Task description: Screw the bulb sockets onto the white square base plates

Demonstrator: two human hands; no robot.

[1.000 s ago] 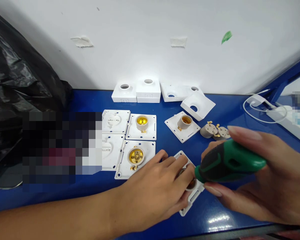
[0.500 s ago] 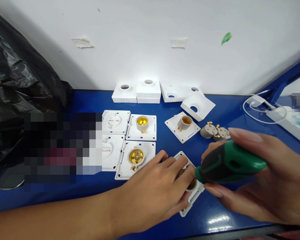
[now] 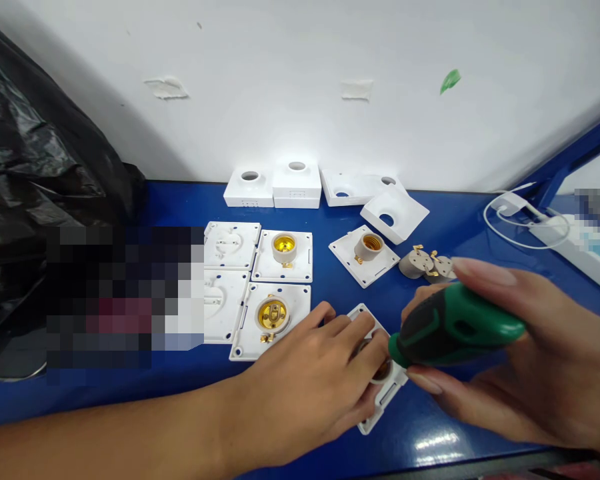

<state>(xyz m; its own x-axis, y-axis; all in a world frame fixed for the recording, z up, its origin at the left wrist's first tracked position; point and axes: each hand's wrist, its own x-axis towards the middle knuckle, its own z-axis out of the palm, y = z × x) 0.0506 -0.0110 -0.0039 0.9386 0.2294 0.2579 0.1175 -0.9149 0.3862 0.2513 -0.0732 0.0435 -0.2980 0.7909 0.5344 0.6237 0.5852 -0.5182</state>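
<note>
A green-and-black screwdriver [image 3: 460, 327] is gripped by its handle in my right hand [image 3: 545, 373], thumb and fingers around it. Its shaft and tip are hidden behind my left fingers. My left hand [image 3: 315, 380] closes over a lamp socket [image 3: 383, 372] on a white square base plate [image 3: 390, 397], which lies turned at an angle on the table. To the left, one base plate carries a socket with a brass inside [image 3: 273, 315]. Behind it stands another brass-lined socket [image 3: 284, 248] on its plate. A further socket [image 3: 369, 247] sits on a tilted-round plate beyond my hands.
Loose grey sockets [image 3: 417, 263] lie near my right hand. White covers [image 3: 297, 190] line the wall, one cover [image 3: 395, 213] lying askew. Bare base plates [image 3: 230, 243] lie left. A black plastic bag [image 3: 45, 147] and a power strip [image 3: 575, 247] with cable flank the blue table [image 3: 180, 380].
The screwdriver handle and my right hand have shifted very slightly left. My left hand stays on the socket, and the other parts lie as before.
</note>
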